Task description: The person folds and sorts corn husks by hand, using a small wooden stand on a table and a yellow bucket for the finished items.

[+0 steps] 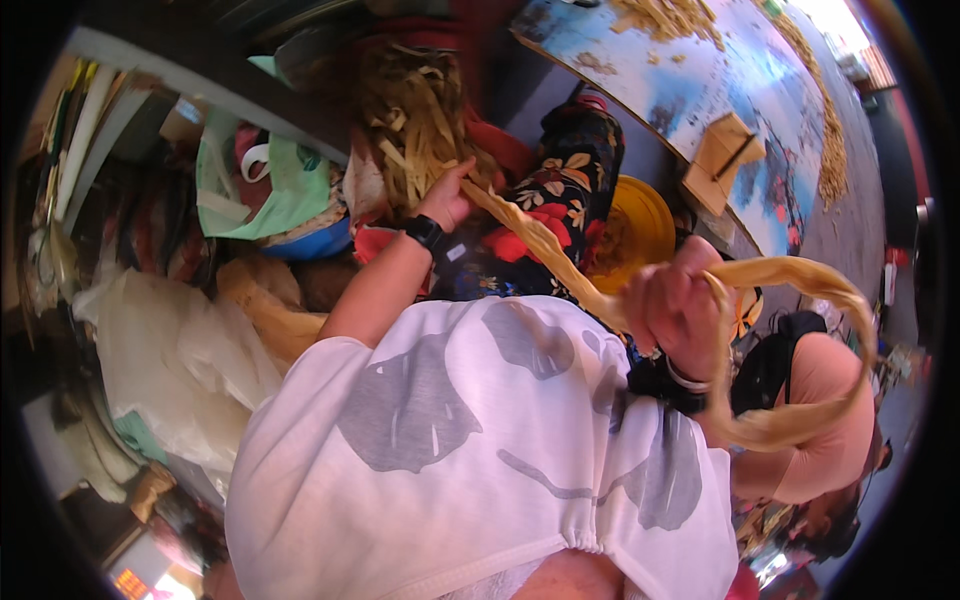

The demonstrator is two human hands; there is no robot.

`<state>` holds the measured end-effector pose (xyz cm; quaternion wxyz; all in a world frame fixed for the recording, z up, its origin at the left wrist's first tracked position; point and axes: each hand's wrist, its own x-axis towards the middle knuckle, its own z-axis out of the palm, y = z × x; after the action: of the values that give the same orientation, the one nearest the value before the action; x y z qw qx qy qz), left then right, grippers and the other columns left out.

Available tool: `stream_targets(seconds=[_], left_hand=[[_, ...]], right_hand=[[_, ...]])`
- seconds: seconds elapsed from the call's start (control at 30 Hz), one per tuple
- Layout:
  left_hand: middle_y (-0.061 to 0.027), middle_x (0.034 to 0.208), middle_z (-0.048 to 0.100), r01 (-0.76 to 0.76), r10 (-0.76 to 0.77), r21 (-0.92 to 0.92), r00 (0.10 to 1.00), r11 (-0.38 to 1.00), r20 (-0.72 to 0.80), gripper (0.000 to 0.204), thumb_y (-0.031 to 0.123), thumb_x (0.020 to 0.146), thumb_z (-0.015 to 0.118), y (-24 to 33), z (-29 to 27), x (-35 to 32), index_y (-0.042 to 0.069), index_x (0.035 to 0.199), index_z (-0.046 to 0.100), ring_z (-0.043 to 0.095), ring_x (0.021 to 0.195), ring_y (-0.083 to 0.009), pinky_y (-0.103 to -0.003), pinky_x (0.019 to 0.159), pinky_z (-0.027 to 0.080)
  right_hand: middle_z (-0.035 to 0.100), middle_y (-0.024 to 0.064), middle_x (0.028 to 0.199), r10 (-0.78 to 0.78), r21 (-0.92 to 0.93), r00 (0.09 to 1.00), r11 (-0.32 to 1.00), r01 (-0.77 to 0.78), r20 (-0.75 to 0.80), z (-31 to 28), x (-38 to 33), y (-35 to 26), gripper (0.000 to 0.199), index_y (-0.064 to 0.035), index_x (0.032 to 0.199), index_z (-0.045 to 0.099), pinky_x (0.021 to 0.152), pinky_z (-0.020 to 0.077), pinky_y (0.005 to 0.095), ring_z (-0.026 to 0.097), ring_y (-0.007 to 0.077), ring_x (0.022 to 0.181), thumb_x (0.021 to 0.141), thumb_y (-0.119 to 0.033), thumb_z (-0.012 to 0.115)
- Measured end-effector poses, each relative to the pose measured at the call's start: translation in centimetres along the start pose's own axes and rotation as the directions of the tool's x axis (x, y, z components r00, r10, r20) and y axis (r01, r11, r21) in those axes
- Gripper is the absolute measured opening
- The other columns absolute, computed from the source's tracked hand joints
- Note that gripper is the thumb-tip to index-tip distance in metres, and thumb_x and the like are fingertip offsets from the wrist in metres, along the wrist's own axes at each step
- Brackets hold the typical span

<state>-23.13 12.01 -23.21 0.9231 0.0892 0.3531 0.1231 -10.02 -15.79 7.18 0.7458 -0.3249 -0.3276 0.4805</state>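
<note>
Leftward first, a green and white bag (270, 185) sits among pale plastic sheeting (170, 350) at the edge of a cluttered heap, and just right of it a loose bundle of dry straw-coloured strips (415, 125) fans out at the top of the view. From that bundle runs the long twisted strand (545, 245), tan and fibrous, flat strips wound into a thick rope with a slightly glossy, papery look. The left hand (447, 200), a dark watch on its wrist, is raised with the forearm slanting up from the white printed shirt (470, 440); its fingers are curled closed on the strand right where it leaves the bundle. The strand's long axis falls diagonally from upper left to lower right, crossing in front of dark flowered fabric (560, 190) and a yellow bowl (640, 225). The right hand (680, 305), a bracelet at the wrist, is clenched around the strand lower down, knuckles toward the camera. Beyond that fist the strand arcs out rightward, curves down and loops back beneath the wrist. Farther right another person in a pink top (825, 400) sits low beside the loop
</note>
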Motion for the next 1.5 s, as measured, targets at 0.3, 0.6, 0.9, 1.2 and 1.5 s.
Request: stream_targets(seconds=[0.3,0.6,0.9,1.2,1.5], left_hand=[[0.0015,0.059,0.029,0.013,-0.053,-0.366,0.994,0.930,-0.099,0.021,0.014,0.103,0.045,-0.6,2.4,-1.5,-0.004,0.092,0.046,0.028,0.048,-0.0109,-0.025,0.046,0.028],[-0.0019,0.077,0.044,-0.006,0.054,-0.304,0.987,0.953,0.149,0.031,0.026,0.107,0.043,-1.1,12.9,-10.5,-0.003,0.114,0.052,0.029,0.051,-0.0079,-0.022,0.045,0.025],[0.0017,0.087,0.058,-0.696,0.223,0.628,0.712,0.348,0.666,0.029,0.024,0.106,0.051,-8.7,21.8,-13.1,0.005,0.125,0.062,0.052,0.076,-0.0054,-0.021,0.065,0.043],[-0.0149,0.080,0.066,-0.948,-0.417,0.319,0.289,0.002,0.862,0.031,0.031,0.099,0.059,-14.5,21.8,-11.5,0.004,0.087,0.068,0.067,0.078,-0.0366,-0.042,0.067,0.053],[0.0048,0.067,0.049,-0.275,-0.266,0.820,0.853,0.502,0.449,0.049,0.045,0.106,0.047,-14.8,20.9,-3.8,0.004,0.094,0.072,0.041,0.061,-0.0054,-0.024,0.059,0.035]], right_hand=[[0.044,-0.0069,0.056,-0.390,-0.492,0.864,0.847,0.201,-0.318,-6.0,-8.7,-3.2,0.035,-0.0126,0.091,0.049,0.044,0.0281,0.0251,0.039,0.0065,0.042,0.104,-0.045,0.053],[0.065,0.0095,0.077,0.041,-0.566,0.638,0.421,-0.709,-0.769,-19.3,-10.4,11.3,0.022,-0.0007,0.114,0.060,0.053,0.0483,0.0304,0.066,0.0165,0.067,0.099,-0.016,0.057],[0.071,0.0122,0.111,-0.115,-0.816,0.866,0.415,-0.403,-0.487,-14.3,-5.9,5.4,0.039,0.0006,0.127,0.059,0.084,0.0534,0.0371,0.069,0.0241,0.096,0.103,-0.029,0.055],[0.067,0.0085,0.101,0.200,0.186,0.924,0.972,-0.145,-0.325,-9.0,-5.6,-0.6,0.049,0.0002,0.136,0.050,0.089,0.0529,0.0348,0.067,0.0188,0.093,0.106,-0.039,0.049],[0.050,0.0013,0.088,-0.594,-0.367,0.562,0.802,0.472,-0.575,-10.4,-11.9,-8.9,0.021,-0.0057,0.116,0.054,0.100,0.0445,0.0374,0.053,0.0150,0.085,0.109,-0.023,0.045]])
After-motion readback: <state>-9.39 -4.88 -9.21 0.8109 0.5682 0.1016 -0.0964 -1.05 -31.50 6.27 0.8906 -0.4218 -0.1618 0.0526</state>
